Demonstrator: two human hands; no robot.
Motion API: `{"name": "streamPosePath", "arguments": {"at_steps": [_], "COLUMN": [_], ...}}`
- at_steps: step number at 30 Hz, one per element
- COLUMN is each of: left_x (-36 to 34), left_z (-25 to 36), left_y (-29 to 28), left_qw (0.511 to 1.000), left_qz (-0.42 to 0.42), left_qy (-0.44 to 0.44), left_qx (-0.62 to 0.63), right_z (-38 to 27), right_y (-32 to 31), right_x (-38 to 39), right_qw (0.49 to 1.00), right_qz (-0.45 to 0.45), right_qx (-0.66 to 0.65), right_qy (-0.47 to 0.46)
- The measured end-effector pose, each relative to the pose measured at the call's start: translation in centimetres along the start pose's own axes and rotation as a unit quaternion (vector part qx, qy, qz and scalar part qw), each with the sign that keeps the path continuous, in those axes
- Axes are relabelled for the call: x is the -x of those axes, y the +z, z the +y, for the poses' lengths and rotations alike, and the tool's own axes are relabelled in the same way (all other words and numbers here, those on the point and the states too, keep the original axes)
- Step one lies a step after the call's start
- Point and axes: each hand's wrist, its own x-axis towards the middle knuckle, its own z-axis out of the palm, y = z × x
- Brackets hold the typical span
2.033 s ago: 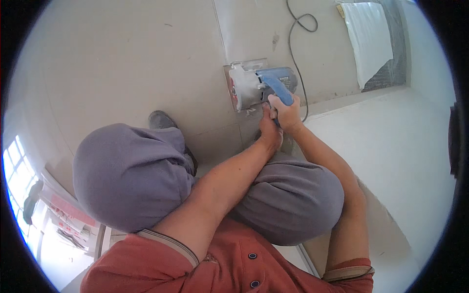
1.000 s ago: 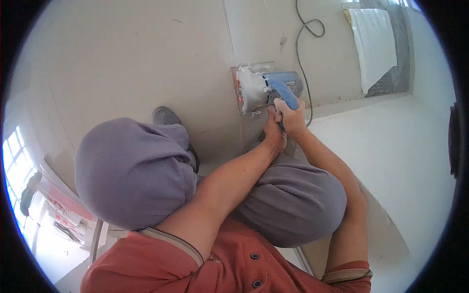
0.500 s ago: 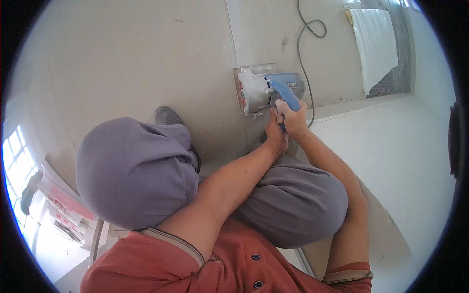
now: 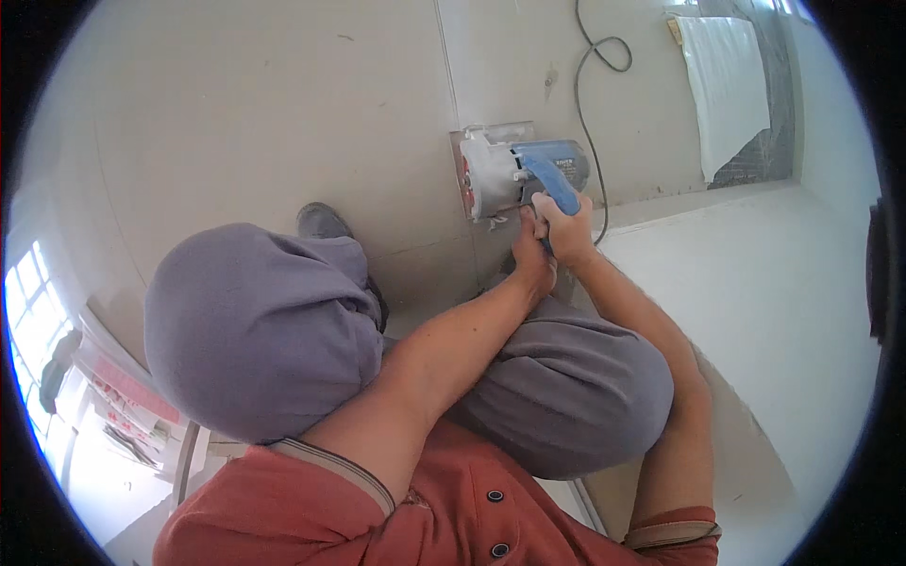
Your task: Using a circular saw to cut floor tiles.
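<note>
A dusty circular saw point(image 4: 491, 174) with a blue handle and a flat metal base plate rests on the tiled floor, its left side over the seam between tiles. My right hand point(image 4: 571, 231) is wrapped round the saw's blue handle. Close against it, my left hand point(image 4: 536, 259) is closed on the near, lower part of the same saw; some of its fingers are hidden. Reddish parts show at the saw's left side, and whitish dust coats its guard.
A dark power cord point(image 4: 578, 94) runs from beside the saw and loops on the floor point(image 4: 283, 113). At the right stands a white wall point(image 4: 755, 274). White sheeting point(image 4: 727, 85) lies at the far right. My grey-trousered knees point(image 4: 255, 330) are bent close to my arms.
My left knee has shifted very slightly left. Both hands and the saw stay in place.
</note>
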Motion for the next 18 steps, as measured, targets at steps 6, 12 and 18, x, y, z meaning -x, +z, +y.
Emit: {"name": "streamPosePath", "arguments": {"at_steps": [6, 12, 18], "left_x": [-0.1, 0.0, 0.1], "left_z": [0.0, 0.3, -0.1], "left_y": [0.0, -0.2, 0.3], "left_qw": [1.000, 1.000, 1.000], "left_qz": [-0.012, -0.012, -0.008], "left_qy": [-0.003, 0.011, -0.002], "left_qx": [0.009, -0.018, 0.008], "right_z": [-0.3, -0.4, -0.1], "right_y": [0.2, 0.5, 0.0], "right_x": [0.2, 0.0, 0.0], "right_qw": [1.000, 1.000, 1.000], "right_qz": [-0.002, -0.003, 0.007], "right_qx": [0.010, 0.011, 0.003], "right_qy": [-0.015, -0.019, -0.013]}}
